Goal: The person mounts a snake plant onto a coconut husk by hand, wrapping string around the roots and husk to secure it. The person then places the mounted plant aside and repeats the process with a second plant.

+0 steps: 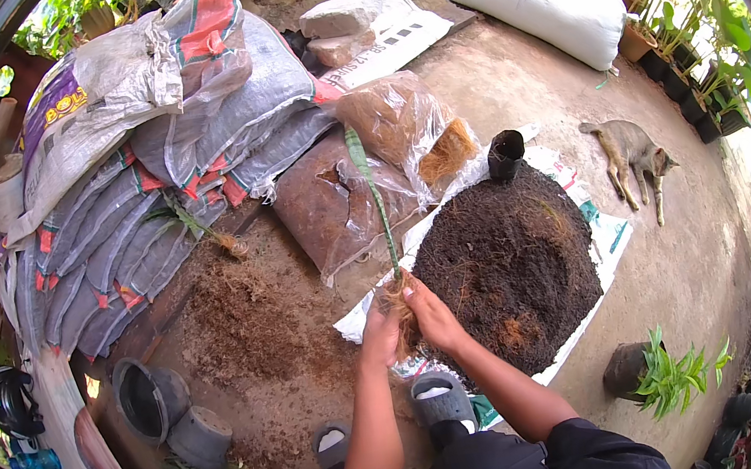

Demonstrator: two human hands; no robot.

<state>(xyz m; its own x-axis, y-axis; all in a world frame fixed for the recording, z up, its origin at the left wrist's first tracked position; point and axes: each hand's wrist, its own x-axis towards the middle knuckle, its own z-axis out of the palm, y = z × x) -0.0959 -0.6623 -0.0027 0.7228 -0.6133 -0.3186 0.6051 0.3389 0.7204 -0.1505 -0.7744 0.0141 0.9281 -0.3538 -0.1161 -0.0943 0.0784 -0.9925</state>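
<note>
Both hands hold the base of a snake plant [369,185], a single long banded leaf pointing away from me. Brown coconut fibre [395,299] wraps its lower end. My left hand [379,337] grips the fibre from the left, and my right hand [434,313] presses on it from the right, thumb on top. To the right, a mound of dark soil [494,269] lies on a flattened white sack [613,242]. A black plant pot [506,155] sits at the mound's far edge. Loose brown fibre [252,322] is scattered on the ground to the left.
Stacked filled sacks [114,247] rise at the left, with another rooted plant [229,245] beside them. Bagged coconut fibre [389,119] lies ahead. A cat [631,151] lies at the right. Grey pots [148,399] and a tipped potted plant [625,371] flank me.
</note>
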